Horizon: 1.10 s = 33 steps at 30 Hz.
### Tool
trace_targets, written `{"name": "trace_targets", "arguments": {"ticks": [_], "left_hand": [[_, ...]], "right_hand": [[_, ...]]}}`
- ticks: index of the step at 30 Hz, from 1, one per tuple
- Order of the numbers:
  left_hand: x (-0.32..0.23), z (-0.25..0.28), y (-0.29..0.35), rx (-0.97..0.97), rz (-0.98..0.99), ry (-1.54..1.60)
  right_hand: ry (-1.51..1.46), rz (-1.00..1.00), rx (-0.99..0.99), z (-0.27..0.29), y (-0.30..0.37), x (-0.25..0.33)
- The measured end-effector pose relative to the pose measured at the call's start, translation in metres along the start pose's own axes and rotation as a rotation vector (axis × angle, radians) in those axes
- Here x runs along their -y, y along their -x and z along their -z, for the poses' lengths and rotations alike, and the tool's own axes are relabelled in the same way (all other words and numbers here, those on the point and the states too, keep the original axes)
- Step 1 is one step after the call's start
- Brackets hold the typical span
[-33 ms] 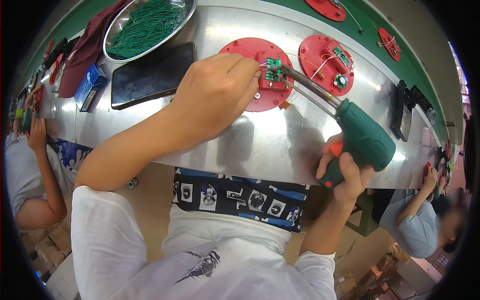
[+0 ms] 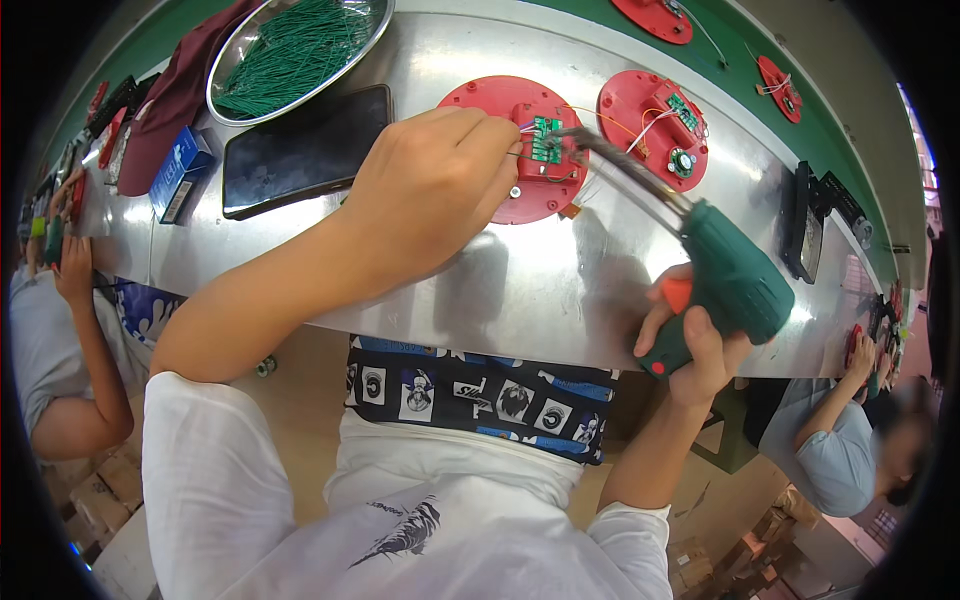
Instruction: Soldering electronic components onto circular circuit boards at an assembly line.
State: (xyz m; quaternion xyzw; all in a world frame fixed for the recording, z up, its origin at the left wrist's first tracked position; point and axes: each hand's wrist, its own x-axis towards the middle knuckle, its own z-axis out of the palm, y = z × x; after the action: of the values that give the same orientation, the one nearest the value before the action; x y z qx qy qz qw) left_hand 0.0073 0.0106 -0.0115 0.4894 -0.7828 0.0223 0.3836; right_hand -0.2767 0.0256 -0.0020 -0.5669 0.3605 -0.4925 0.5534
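As the fingers (image 2: 498, 138) of a worker's left hand (image 2: 430, 190) press together, apparently on a thin strand (image 2: 527, 156) whose gripped end is hidden, the right hand (image 2: 695, 355) is wrapped around the handle of a green soldering gun (image 2: 740, 280). The gun's metal tip (image 2: 572, 135) reaches over a small green circuit board (image 2: 545, 140) on a round red base (image 2: 545, 200), which lies flat on the metal tabletop (image 2: 510, 290) before the worker; blur leaves unclear whether tip and board touch. The gun looks rigid and fairly weighty, best taken by its plastic handle, clear of the probably hot metal end. The strand should prove light and flexible, to be pinched well back from the tip, while the board looks fragile and the stiff red base is better steadied by its rim. Farther out, a second red base (image 2: 620, 110) sits to the right; to the left lie a dark-screened device (image 2: 305, 150), a metal bowl (image 2: 377, 30) of green wires (image 2: 295, 55) and a blue box (image 2: 182, 172).
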Motion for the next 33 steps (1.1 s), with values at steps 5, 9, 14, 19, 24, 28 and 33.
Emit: {"name": "trace_targets", "arguments": {"ticks": [5,9,14,19,24,28,33], "left_hand": [[0.0,0.001,0.0,0.019,0.004,-0.007],[0.001,0.001,0.001,0.009,0.014,-0.003],[-0.002,0.003,0.0,0.06,0.034,-0.008],[-0.007,0.018,-0.015,-0.185,-0.073,-0.037],[-0.007,0.025,-0.013,-0.071,-0.125,-0.025],[-0.009,0.021,-0.012,-0.026,-0.058,0.067],[-0.005,0.021,-0.009,-0.031,0.034,0.043]], "right_hand": [[-0.027,0.071,-0.031,0.008,0.003,-0.007],[-0.011,0.086,-0.005,0.007,0.003,-0.009],[-0.005,0.09,-0.01,0.009,0.006,-0.011],[0.014,0.102,-0.026,0.009,0.007,-0.012],[0.017,0.097,-0.036,0.009,0.006,-0.012],[0.018,0.099,-0.019,0.006,0.005,-0.01],[0.021,0.061,0.004,0.004,0.012,-0.009]]}}
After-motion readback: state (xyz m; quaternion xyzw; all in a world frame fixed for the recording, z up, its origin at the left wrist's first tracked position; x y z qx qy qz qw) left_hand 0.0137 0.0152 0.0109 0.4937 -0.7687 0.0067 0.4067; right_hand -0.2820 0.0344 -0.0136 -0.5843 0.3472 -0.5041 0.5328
